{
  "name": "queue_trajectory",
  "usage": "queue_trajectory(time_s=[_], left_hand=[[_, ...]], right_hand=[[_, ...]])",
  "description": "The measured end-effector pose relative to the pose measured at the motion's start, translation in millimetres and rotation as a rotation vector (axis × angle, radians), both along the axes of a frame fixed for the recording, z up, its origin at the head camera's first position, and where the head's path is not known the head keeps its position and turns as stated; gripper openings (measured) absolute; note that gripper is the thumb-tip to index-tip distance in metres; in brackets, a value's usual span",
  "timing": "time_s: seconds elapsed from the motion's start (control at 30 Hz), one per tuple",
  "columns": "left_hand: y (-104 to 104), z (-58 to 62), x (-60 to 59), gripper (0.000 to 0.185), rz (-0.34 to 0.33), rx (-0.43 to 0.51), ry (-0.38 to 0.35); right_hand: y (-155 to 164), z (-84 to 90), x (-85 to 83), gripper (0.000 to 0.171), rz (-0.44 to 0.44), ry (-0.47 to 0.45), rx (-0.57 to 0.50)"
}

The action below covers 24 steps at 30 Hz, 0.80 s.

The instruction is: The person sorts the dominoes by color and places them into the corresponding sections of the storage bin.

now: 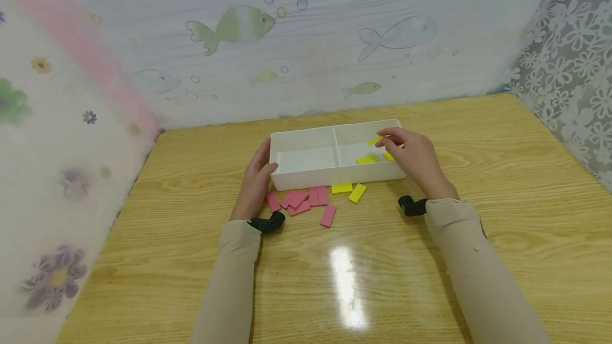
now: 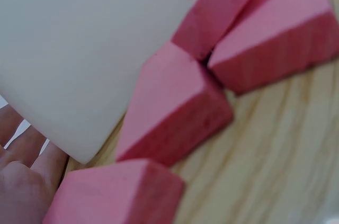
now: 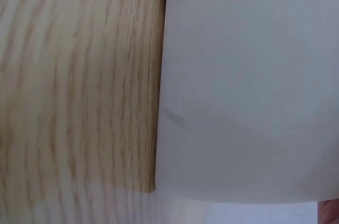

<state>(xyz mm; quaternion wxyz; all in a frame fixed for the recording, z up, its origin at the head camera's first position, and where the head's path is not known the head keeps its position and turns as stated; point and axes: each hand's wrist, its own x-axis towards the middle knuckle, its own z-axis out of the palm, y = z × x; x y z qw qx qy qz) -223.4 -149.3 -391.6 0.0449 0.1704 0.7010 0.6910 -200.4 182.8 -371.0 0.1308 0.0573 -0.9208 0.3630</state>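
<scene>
Left hand (image 1: 254, 182) rests flat against the left end of the white tray (image 1: 306, 179), fingers straight, steadying it and gripping nothing. Pink tiles (image 1: 301, 199) lie clustered on the counter (image 1: 502, 174) just before the tray's front wall; two yellow tiles (image 1: 350, 190) sit beside them. Left compartment holds nothing visible; right compartment holds yellow pieces (image 1: 366, 160). Right hand (image 1: 413, 158) hovers over that right compartment, fingertips pinching a yellow tile (image 1: 375, 140). Risk: released from the air, the tile may bounce over the divider or the low rim.
</scene>
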Motion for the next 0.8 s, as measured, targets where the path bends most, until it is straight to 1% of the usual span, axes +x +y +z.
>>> queue_trajectory(time_s=[0.23,0.57,0.8], left_hand=[[-0.2,-0.6,-0.8,0.058,-0.006,-0.003,-0.005],[0.6,0.0,-1.9,0.057,0.005,0.001,-0.004],[0.5,-0.8,-0.9,0.058,0.011,-0.009,-0.008]], right_hand=[[0.9,-0.1,0.4,0.027,-0.006,-0.003,-0.008],[2.3,1.1,-0.3,0.028,-0.017,0.003,-0.013],[2.8,0.1,-0.2,0.027,-0.012,-0.009,-0.030]])
